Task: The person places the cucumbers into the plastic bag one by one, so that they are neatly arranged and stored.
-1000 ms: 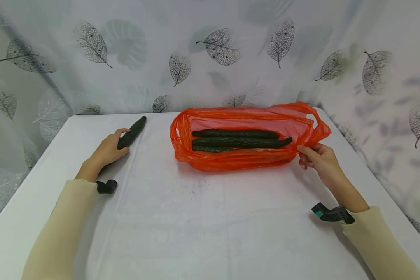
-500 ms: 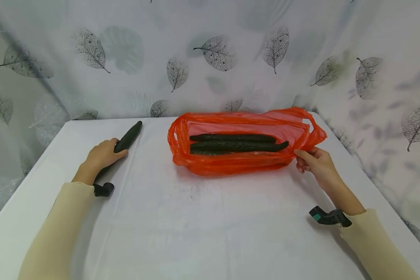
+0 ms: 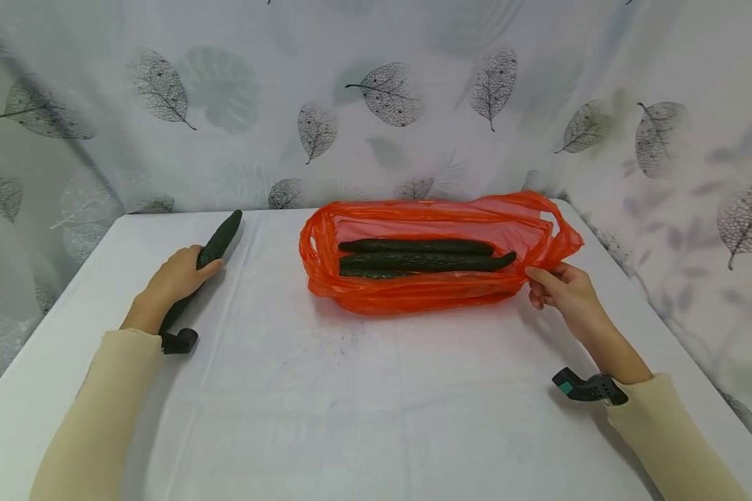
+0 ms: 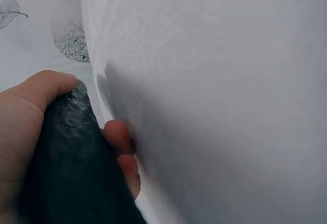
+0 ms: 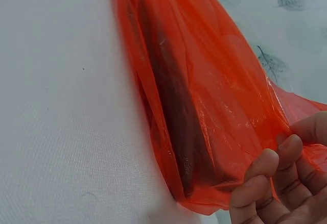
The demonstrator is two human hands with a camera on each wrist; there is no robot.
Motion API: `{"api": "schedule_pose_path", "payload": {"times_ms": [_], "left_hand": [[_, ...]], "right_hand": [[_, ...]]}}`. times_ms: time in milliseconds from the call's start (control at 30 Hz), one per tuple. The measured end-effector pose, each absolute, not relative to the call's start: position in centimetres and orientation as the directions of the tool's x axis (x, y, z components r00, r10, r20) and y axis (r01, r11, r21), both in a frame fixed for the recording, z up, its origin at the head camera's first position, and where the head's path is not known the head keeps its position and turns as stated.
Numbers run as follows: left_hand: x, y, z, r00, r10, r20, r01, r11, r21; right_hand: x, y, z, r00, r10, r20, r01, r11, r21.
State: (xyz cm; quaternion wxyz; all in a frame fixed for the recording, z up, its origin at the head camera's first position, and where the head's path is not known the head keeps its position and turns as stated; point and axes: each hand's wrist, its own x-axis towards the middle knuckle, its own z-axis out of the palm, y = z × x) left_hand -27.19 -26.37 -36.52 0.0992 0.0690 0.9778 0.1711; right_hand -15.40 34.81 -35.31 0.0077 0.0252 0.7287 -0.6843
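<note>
At the left of the table my left hand [image 3: 174, 282] grips a long dark green cucumber [image 3: 225, 232], which points toward the back edge. In the left wrist view the thumb and fingertips wrap around this cucumber [image 4: 76, 152]. An orange-red plastic bag [image 3: 407, 300] lies on its side at the back, its mouth spread wide. Inside it, 3 cucumbers [image 3: 429, 261] lie side by side. My right hand [image 3: 567, 289] pinches the bag's near right edge between thumb and fingers. Through the thin plastic bag [image 5: 230, 106], the right wrist view shows a dark cucumber shape.
A white cloth-covered table [image 3: 326, 410] lies under everything. Behind it and along the sides hangs a pale curtain [image 3: 251, 90] with leaf prints. Small dark specks [image 3: 342, 344] mark the cloth in front of the bag.
The left hand and its cucumber have shifted slightly left, and the cucumber's far end has swung left. The right hand still holds the bag. The head view has tilted slightly.
</note>
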Motion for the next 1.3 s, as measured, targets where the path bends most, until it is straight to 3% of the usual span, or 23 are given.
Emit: {"api": "schedule_pose_path", "payload": {"times_ms": [233,767,1300], "left_hand": [[-26.8,-26.2,-36.2,-0.974,0.148,-0.17,0.079,0.931,0.357],[-26.0,-24.5,-34.2,-0.994,0.105,0.019,0.103,0.904,0.415],[-25.7,-20.3,-31.2,-0.975,0.163,0.15,0.209,0.903,0.377]], "right_hand": [[-15.3,34.7,-35.1,-0.999,0.024,-0.038,0.039,0.063,-0.997],[-15.5,34.8,-34.7,-0.998,0.019,-0.063,0.064,0.044,-0.997],[-15.5,34.7,-35.0,-0.998,0.011,-0.064,0.064,0.029,-0.998]]}}
